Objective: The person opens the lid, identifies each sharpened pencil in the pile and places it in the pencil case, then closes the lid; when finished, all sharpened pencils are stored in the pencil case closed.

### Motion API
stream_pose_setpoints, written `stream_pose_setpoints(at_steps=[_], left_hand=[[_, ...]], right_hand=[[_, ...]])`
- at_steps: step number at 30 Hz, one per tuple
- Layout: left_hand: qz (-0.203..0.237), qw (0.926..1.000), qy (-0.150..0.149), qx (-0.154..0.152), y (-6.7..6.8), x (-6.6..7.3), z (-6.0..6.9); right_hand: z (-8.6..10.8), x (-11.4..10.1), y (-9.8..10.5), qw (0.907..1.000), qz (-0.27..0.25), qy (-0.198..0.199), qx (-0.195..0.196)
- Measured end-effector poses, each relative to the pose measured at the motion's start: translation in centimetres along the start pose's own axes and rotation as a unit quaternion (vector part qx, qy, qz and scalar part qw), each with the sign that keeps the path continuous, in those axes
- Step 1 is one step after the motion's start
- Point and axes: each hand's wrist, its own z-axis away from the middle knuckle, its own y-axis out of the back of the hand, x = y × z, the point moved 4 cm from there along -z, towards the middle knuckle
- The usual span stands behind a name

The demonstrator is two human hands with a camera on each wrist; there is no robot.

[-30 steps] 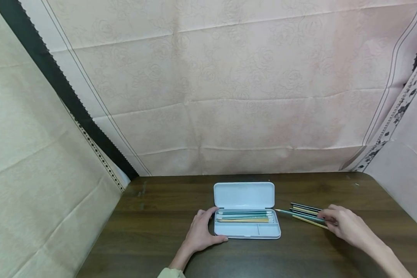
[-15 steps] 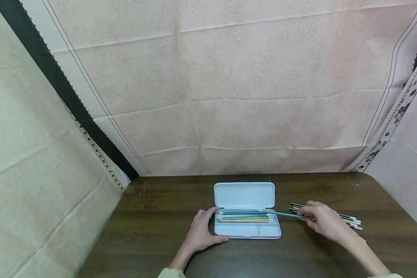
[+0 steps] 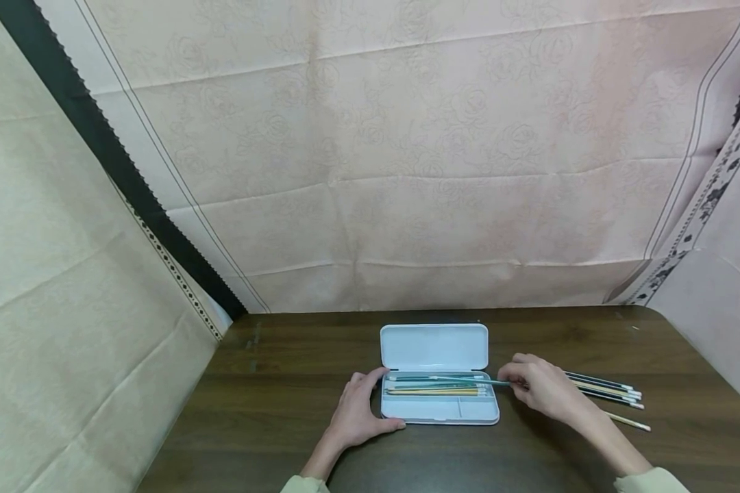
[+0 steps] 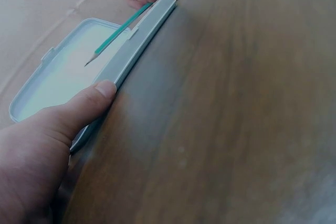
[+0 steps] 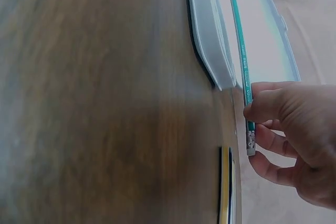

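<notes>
A light blue pencil case (image 3: 419,409) lies with its lid (image 3: 434,346) folded back. Several green and yellow pencils (image 3: 434,392) lie side by side in its long rear compartment. My left hand (image 3: 354,412) grips the case's left end, thumb on the front edge and fingers toward the back corner. Right of the case, my right hand (image 3: 543,387) pinches a green pencil (image 5: 243,51) near its eraser end. That pencil's sharp tip points left, and it reaches over the rear compartment. In the left wrist view the green pencil (image 4: 113,40) slants above the case.
Several dark and yellow pencils (image 3: 604,385) lie on the brown wooden table (image 3: 271,411) behind and right of my right hand. One pale yellow pencil (image 3: 629,420) lies apart, closer to my forearm. Pale cloth (image 3: 407,171) hangs behind and at both sides.
My right hand has moved left with the green pencil, from the loose bunch to the case's right edge. The other loose pencils now show behind it. My left hand stays in place.
</notes>
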Motion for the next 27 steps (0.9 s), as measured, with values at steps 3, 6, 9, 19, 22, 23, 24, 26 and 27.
stream_pose_setpoints(at_steps=[3,6,9,19,22,23,24,26,27], left_hand=[[0.000,1.0000,0.002,-0.001,-0.1,-0.1,0.0],[-0.001,1.0000,0.002,-0.001,-0.1,-0.1,0.0],[-0.002,1.0000,0.001,0.000,-0.1,-0.1,0.0],[-0.001,1.0000,0.005,-0.002,-0.1,-0.2,0.0],[-0.002,1.0000,0.006,-0.002,-0.1,-0.2,0.0],[-0.002,1.0000,0.006,-0.002,-0.1,-0.2,0.0],[-0.002,1.0000,0.006,-0.002,-0.1,-0.2,0.0],[-0.004,1.0000,0.003,0.000,-0.1,-0.2,0.0],[-0.004,1.0000,0.003,0.000,-0.1,-0.2,0.0]], right_hand=[[-0.4,-0.4,-0.3,1.0000,-0.003,0.005,-0.001],[-0.8,-0.7,-0.6,1.0000,-0.002,0.003,-0.002],[-1.2,-0.9,-0.8,1.0000,-0.001,0.002,-0.007],[-2.1,-1.6,-1.5,0.9998,-0.007,0.000,-0.021],[-2.4,-1.7,-1.8,0.9996,-0.009,-0.006,-0.028],[-2.4,-1.7,-1.9,0.9995,-0.008,-0.009,-0.028],[-2.5,-1.8,-2.0,0.9995,-0.007,-0.009,-0.029],[-2.7,-2.0,-2.2,0.9996,-0.004,-0.008,-0.028],[-2.7,-2.0,-2.2,0.9996,-0.002,-0.008,-0.027]])
